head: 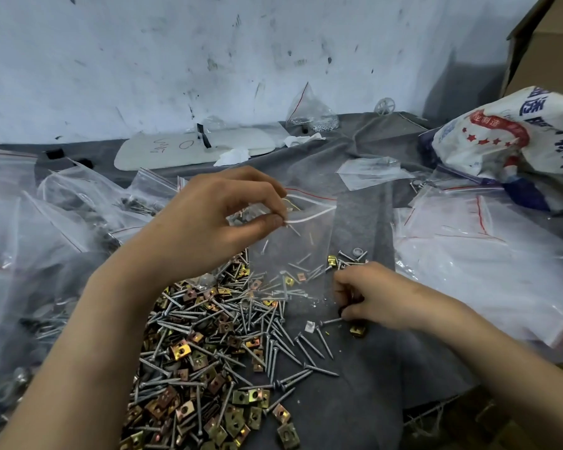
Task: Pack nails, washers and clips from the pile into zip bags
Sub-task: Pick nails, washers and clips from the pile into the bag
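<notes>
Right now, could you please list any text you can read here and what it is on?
"O", handwritten, on the white panel.
A handwritten scrawl beside it: illegible.
Blue and red Chinese characters on the woven sack: too creased to read.
</notes>
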Motion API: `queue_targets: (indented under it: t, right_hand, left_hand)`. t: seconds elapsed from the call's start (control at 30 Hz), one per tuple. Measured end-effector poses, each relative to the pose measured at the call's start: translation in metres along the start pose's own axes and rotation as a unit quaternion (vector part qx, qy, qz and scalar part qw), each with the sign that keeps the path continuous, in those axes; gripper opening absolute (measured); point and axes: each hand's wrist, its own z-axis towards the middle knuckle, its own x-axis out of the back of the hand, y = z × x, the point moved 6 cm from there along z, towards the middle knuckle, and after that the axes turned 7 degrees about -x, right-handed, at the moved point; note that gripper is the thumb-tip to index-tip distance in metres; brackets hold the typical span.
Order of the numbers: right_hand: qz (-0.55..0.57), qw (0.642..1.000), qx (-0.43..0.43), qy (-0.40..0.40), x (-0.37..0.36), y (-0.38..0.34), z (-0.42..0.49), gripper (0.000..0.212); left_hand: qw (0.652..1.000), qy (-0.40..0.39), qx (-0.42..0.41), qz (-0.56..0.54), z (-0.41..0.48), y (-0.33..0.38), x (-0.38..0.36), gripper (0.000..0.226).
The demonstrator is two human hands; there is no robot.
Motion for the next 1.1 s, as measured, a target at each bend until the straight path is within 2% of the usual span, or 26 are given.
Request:
queue_targets:
  t: [0.1, 0.23, 0.37, 0.47, 0.53, 0.57, 0.73, 0.83, 0.87, 0.9, 0.97, 1.03, 1.1]
  right_hand:
    - [0.051, 0.999, 0.001, 0.021, 0.004, 0.0, 0.0, 0.017]
    - [0.18, 0.979, -0.003, 0.099, 0.024, 0.003, -0.002, 0.015]
    - [0.356, 0.912, 0.017, 0.203, 0.053, 0.004, -0.009, 0.016]
    - [0.456, 0.832, 0.078, 0.305, 0.081, 0.001, -0.023, 0.021]
    - [0.482, 0.793, 0.122, 0.351, 0.094, -0.006, -0.032, 0.024]
    - [0.474, 0.791, 0.137, 0.362, 0.097, -0.011, -0.035, 0.022]
    - [0.359, 0.84, 0.153, 0.378, 0.093, -0.028, -0.036, 0.016]
    - [0.375, 0.831, 0.109, 0.396, 0.091, -0.011, -0.037, 0.019]
    - [0.361, 0.848, 0.078, 0.379, 0.088, -0.004, -0.035, 0.021]
    - [0.316, 0.888, 0.039, 0.332, 0.081, 0.0, -0.029, 0.02]
    - [0.134, 0.977, -0.014, 0.168, 0.054, 0.005, -0.015, 0.014]
    - [-0.006, 0.999, -0.03, 0.044, 0.023, 0.01, -0.009, 0.015]
    - [-0.039, 0.998, -0.044, -0.003, 0.006, 0.015, -0.008, 0.017]
  left_hand:
    - [1.0, 0.003, -0.001, -0.002, 0.0, 0.0, 0.001, 0.006]
    - [1.0, -0.003, 0.004, 0.003, -0.001, 0.0, -0.001, 0.005]
    - [1.0, -0.009, 0.019, 0.003, -0.001, -0.002, -0.003, 0.009]
    - [1.0, -0.016, 0.017, 0.002, 0.0, -0.002, -0.005, 0.008]
    - [1.0, -0.024, 0.016, -0.001, 0.0, -0.001, -0.008, 0.007]
    - [0.999, -0.03, 0.014, 0.0, 0.001, 0.0, -0.01, 0.006]
    - [0.999, -0.04, 0.0, 0.009, 0.003, 0.005, -0.015, 0.007]
    - [0.999, -0.033, 0.007, 0.01, 0.002, 0.003, -0.012, 0.007]
    - [0.999, -0.028, 0.011, 0.009, 0.001, 0.002, -0.011, 0.007]
    - [1.0, -0.023, 0.015, 0.009, 0.001, 0.0, -0.01, 0.007]
    - [1.0, -0.018, 0.017, 0.013, 0.0, -0.002, -0.007, 0.007]
    - [1.0, -0.019, 0.013, 0.013, -0.001, -0.003, -0.007, 0.006]
    - [1.0, -0.019, 0.012, 0.01, -0.001, -0.003, -0.007, 0.011]
